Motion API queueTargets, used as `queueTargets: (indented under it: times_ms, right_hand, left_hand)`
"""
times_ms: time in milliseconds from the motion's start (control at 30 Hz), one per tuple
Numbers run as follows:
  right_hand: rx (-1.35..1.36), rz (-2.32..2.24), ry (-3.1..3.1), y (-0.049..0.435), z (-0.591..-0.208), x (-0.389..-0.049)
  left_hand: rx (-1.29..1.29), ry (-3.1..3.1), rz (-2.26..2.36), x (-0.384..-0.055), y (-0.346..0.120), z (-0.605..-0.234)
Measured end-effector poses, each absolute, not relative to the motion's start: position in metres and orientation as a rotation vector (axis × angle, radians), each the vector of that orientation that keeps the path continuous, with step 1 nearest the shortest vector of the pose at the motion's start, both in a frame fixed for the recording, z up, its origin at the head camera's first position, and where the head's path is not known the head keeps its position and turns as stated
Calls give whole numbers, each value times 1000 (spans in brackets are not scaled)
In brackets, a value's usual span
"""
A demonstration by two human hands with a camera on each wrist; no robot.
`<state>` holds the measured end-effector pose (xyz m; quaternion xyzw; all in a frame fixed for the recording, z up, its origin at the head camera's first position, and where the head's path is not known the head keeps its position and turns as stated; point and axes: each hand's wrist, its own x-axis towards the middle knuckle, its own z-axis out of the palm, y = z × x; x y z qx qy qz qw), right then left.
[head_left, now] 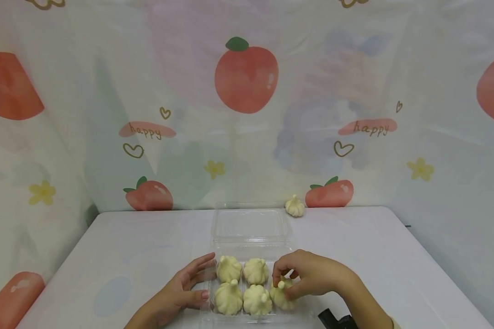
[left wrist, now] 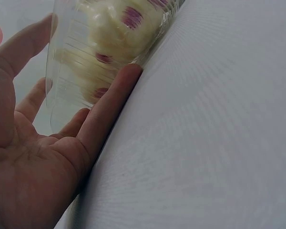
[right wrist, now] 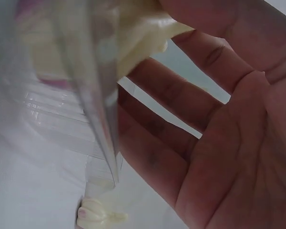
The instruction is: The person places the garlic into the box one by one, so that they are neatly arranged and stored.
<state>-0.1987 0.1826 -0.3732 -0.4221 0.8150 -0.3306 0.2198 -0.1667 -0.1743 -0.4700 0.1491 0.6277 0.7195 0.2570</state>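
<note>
A clear plastic clamshell box (head_left: 257,321) lies on the table with its lid (head_left: 251,225) folded back. In its tray sit two rows of pale garlic bulbs (head_left: 229,297), purple patches showing low on them in the left wrist view. My right hand (head_left: 313,273) pinches the garlic bulb (head_left: 283,296) at the near right of the tray between thumb and fingers. Along the tray's left side rests my left hand (head_left: 180,289), fingers spread and fairly straight; in the left wrist view the fingertips touch the clear wall (left wrist: 55,95).
Another garlic bulb (head_left: 295,206) stands at the table's back edge, right of the lid. A black object (head_left: 336,320) lies near the front, below my right wrist. Printed cloth (head_left: 247,155) hangs behind the white table (head_left: 370,256) and on both sides.
</note>
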Motion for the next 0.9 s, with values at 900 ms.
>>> queueTargets:
  times_ms: [900]
  right_hand:
    - [-1086,-1115,2244,201,-371,-212]
  left_hand:
    - [418,1682,1951,-167,-175,-471]
